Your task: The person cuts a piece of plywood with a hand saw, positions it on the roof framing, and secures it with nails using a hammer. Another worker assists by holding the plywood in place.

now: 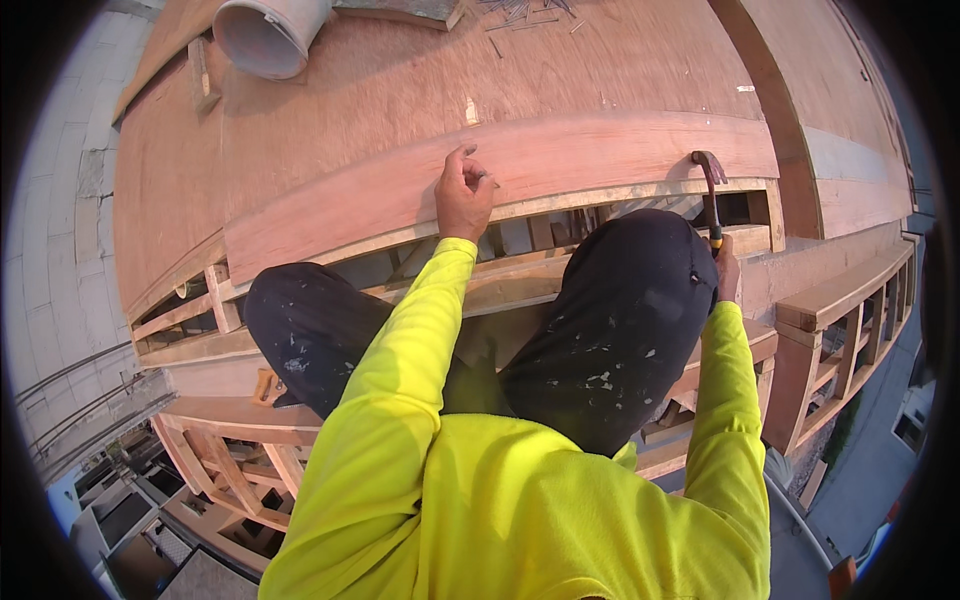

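Note:
My right hand (728, 272) grips a claw hammer (712, 178) by its handle, beside my right knee. The hammer's dark reddish head points up over the near edge of a plywood strip (600, 148). My left hand (465, 198) is over the same strip, left of the hammer, with thumb and fingers curled into a pinch. Whatever it may hold is too small to make out. Beneath the strip's near edge runs a timber frame (520, 262) with open gaps. My knees are bent on either side of my left forearm.
Loose nails (525, 12) lie on the large plywood sheet (400, 110) at the far side, near a white bucket (268, 38) on its side. A handsaw (268, 388) rests by my left knee. Timber framing (850, 300) drops away at right, with ground far below.

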A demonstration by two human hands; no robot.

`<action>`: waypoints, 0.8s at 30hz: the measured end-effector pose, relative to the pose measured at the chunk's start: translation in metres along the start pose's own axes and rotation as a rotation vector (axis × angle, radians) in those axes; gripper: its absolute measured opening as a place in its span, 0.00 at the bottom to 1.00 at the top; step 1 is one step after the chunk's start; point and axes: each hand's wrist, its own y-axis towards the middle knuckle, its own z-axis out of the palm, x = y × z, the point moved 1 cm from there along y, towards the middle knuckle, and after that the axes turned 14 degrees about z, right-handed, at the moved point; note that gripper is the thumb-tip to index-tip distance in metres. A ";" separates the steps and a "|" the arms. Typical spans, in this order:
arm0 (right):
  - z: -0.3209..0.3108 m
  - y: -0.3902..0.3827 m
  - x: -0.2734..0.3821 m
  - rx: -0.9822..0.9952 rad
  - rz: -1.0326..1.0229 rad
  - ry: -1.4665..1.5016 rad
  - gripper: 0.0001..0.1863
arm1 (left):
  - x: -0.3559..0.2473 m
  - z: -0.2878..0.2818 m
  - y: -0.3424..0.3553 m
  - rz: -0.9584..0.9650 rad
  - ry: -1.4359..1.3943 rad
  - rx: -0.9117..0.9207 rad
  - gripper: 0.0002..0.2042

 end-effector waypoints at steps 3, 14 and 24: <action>-0.005 -0.009 0.002 0.057 -0.028 0.148 0.15 | 0.003 0.001 0.008 -0.037 -0.001 -0.092 0.23; 0.010 -0.110 0.120 0.339 -0.173 0.488 0.14 | 0.046 0.016 0.065 -0.031 -0.081 -0.231 0.21; 0.012 -0.095 0.162 0.333 -0.307 0.443 0.14 | 0.049 0.023 0.063 -0.013 -0.091 -0.202 0.20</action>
